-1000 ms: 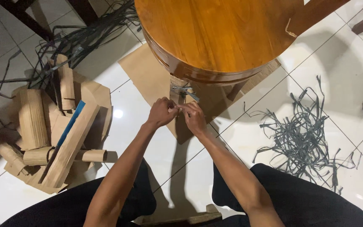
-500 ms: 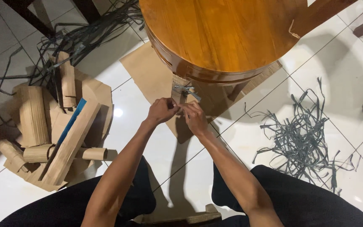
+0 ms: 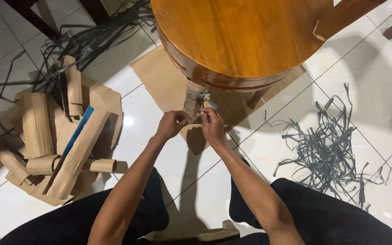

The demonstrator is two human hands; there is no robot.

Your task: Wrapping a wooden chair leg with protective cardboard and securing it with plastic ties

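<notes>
Hands: my left hand (image 3: 172, 123) and right hand (image 3: 213, 125) pinch the cardboard-wrapped upright wooden leg (image 3: 193, 100), its grey plastic strap (image 3: 199, 96) just beyond them.

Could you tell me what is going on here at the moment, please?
A seated person has both hands at the cardboard-wrapped leg of a round wooden table. The left hand and right hand meet just below a grey strap tied around that wrapping, fingers pinched at it. Flat cardboard lies under the table. A pile of cardboard pieces sits to the left, and loose grey straps lie on the tiled floor to the right.
</notes>
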